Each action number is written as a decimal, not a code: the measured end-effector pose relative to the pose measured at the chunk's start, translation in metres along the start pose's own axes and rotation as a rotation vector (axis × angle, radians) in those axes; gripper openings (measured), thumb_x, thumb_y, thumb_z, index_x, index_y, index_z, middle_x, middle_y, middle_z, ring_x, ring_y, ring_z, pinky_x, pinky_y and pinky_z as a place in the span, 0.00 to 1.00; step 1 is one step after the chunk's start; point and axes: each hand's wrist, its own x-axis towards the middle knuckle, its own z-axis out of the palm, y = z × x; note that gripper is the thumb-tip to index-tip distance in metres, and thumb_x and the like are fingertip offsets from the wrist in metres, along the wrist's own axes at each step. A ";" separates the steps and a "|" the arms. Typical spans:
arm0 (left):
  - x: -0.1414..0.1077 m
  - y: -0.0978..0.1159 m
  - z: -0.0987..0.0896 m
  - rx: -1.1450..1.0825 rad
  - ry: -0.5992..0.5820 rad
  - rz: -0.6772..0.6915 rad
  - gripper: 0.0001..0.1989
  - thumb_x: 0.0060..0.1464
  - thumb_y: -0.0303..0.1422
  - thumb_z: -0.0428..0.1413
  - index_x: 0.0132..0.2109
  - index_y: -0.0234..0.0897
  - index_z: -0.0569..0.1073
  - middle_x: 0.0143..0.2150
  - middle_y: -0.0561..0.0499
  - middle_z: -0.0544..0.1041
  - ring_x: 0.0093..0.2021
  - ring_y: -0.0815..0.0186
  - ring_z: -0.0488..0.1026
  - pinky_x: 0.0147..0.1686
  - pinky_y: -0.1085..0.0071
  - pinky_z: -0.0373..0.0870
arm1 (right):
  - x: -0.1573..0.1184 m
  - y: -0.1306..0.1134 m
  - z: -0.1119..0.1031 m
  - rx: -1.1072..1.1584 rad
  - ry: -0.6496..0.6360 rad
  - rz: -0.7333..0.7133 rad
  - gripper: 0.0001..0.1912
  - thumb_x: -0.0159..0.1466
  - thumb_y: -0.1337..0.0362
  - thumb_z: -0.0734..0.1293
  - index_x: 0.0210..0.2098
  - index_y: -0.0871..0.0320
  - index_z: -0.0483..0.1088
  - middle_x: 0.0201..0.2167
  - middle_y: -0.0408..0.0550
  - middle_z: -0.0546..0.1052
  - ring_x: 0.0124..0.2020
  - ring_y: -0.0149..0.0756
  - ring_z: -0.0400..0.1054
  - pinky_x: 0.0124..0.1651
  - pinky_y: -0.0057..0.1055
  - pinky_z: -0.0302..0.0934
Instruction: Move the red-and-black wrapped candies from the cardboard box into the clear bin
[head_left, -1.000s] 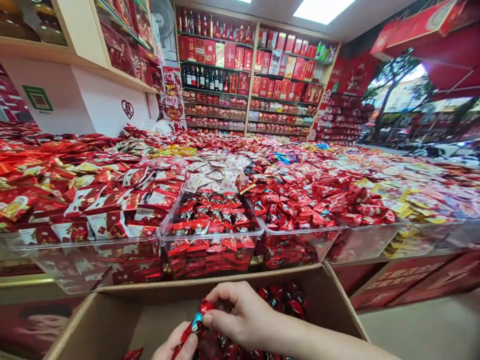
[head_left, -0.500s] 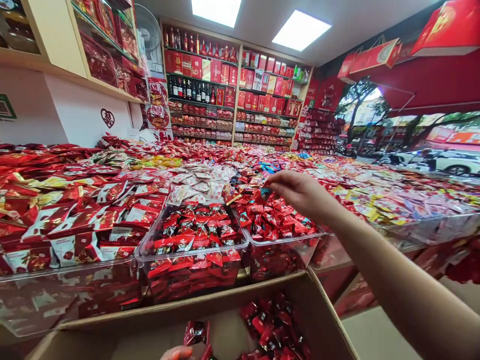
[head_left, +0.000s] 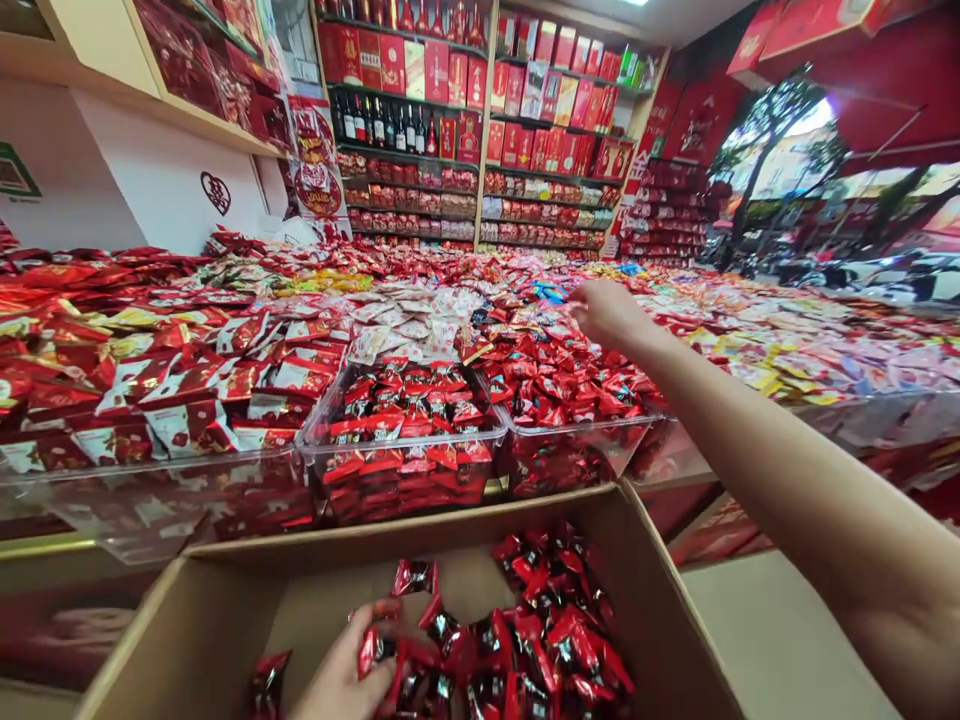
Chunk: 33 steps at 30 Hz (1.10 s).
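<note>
My left hand (head_left: pixel 356 665) is down inside an open cardboard box (head_left: pixel 300 548), thumb and fingers closed round a red wrapped candy (head_left: pixel 375 648). Beside it in the box lies a pile of dark red, shiny wrapped candies (head_left: pixel 525 650). My right hand (head_left: pixel 609 318) reaches out over the heaped candies on the counter, its fingers curled. Whatever is in its fingers is hidden. Below that hand, a clear bin (head_left: pixel 577 428) holds red wrapped candies with bits of teal (head_left: pixel 555 375).
Left of that bin is another clear bin (head_left: pixel 405 440) of red and black packets. Larger red and white packets (head_left: pixel 187 420) fill the counter's left side, and yellow and pink ones (head_left: pixel 810 360) the right. Shelves (head_left: pixel 484 130) of bottles and boxes stand behind.
The view has tipped downward, showing more of the box. My left hand has come further into view among the candies. The teal piece at my right fingertips no longer shows.
</note>
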 end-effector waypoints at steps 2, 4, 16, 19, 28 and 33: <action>-0.002 0.010 0.002 -0.004 -0.016 -0.031 0.15 0.36 0.28 0.56 0.37 0.39 0.66 0.34 0.51 0.74 0.24 0.66 0.70 0.19 0.74 0.66 | -0.032 -0.029 -0.006 0.113 0.216 -0.164 0.13 0.58 0.67 0.55 0.38 0.65 0.66 0.36 0.53 0.69 0.39 0.36 0.61 0.41 0.33 0.53; -0.001 0.015 0.002 -0.058 0.080 -0.098 0.20 0.35 0.29 0.58 0.39 0.41 0.63 0.37 0.51 0.72 0.27 0.66 0.70 0.24 0.71 0.70 | -0.078 -0.063 -0.002 0.270 0.171 -0.434 0.12 0.58 0.68 0.54 0.37 0.62 0.65 0.33 0.49 0.70 0.35 0.31 0.62 0.39 0.30 0.55; -0.001 0.019 -0.005 -0.328 0.023 -0.132 0.23 0.38 0.27 0.58 0.43 0.42 0.60 0.24 0.60 0.69 0.25 0.72 0.70 0.32 0.70 0.72 | -0.206 -0.098 0.176 -0.144 -0.910 -0.605 0.14 0.49 0.76 0.62 0.36 0.68 0.69 0.36 0.67 0.70 0.37 0.51 0.66 0.33 0.43 0.61; -0.001 0.023 -0.007 -0.318 0.027 -0.108 0.17 0.38 0.30 0.59 0.38 0.41 0.63 0.24 0.60 0.70 0.23 0.75 0.69 0.27 0.76 0.70 | -0.214 -0.101 0.178 -0.111 -0.968 -0.627 0.15 0.45 0.77 0.64 0.35 0.66 0.70 0.32 0.62 0.73 0.35 0.49 0.68 0.31 0.39 0.63; 0.002 0.024 -0.010 -0.411 -0.006 -0.148 0.10 0.41 0.33 0.57 0.34 0.36 0.68 0.24 0.54 0.76 0.30 0.66 0.73 0.35 0.70 0.67 | -0.195 -0.112 0.153 0.195 -0.805 -0.642 0.08 0.50 0.71 0.64 0.30 0.60 0.72 0.28 0.48 0.75 0.30 0.36 0.69 0.31 0.25 0.60; -0.009 0.028 -0.008 -0.582 -0.104 -0.324 0.04 0.44 0.26 0.53 0.29 0.39 0.65 0.29 0.56 0.75 0.31 0.66 0.73 0.30 0.70 0.67 | -0.193 -0.124 0.128 0.897 -0.593 -0.549 0.07 0.55 0.66 0.61 0.32 0.60 0.69 0.30 0.46 0.73 0.32 0.28 0.66 0.35 0.21 0.58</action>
